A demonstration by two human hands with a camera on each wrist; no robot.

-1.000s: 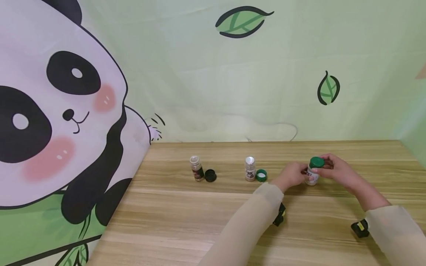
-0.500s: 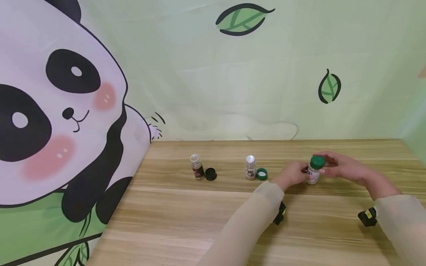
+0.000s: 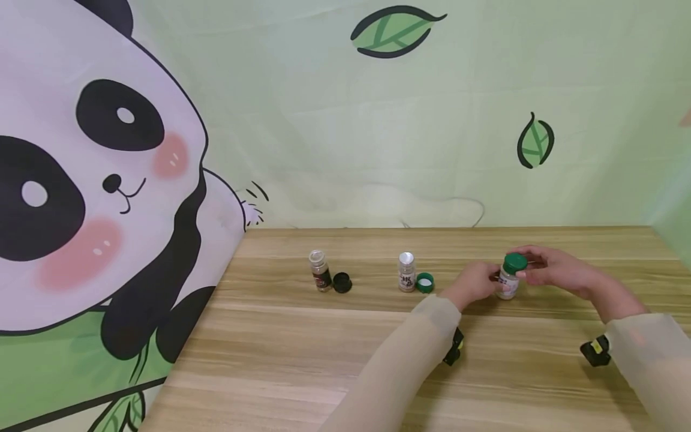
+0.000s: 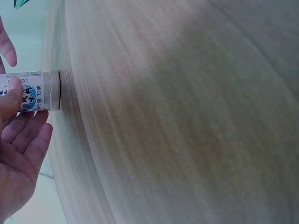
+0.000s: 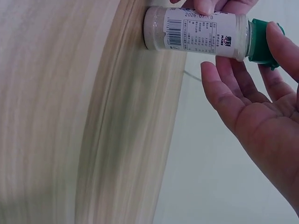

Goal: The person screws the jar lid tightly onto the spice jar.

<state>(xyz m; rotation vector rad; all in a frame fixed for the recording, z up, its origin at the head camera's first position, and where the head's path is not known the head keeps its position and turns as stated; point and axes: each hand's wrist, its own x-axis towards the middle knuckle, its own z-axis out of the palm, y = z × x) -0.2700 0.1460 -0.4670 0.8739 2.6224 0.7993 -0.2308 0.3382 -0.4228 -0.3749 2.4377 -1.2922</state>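
A spice jar (image 5: 201, 32) with a printed white label stands upright on the table at the right in the head view. My left hand (image 3: 477, 282) grips its body, the thumb (image 4: 11, 100) across the label and fingers on the other side. A green cap (image 3: 515, 263) sits on the jar's neck. My right hand (image 3: 561, 273) pinches this cap, with its thumb (image 5: 282, 44) on the near side and fingers around the far side. The jar's base (image 4: 55, 91) is right at the tabletop.
Left of my hands stands a second jar (image 3: 406, 273) with a silvery top, a green cap (image 3: 424, 282) lying beside it. Further left is a dark-labelled jar (image 3: 320, 273) next to a black cap (image 3: 342, 282). A panda-printed cloth (image 3: 324, 120) hangs behind the table.
My right hand's wrist has swung to the right, and its fingers have shifted round the green cap. My left hand and the jar have stayed in place.
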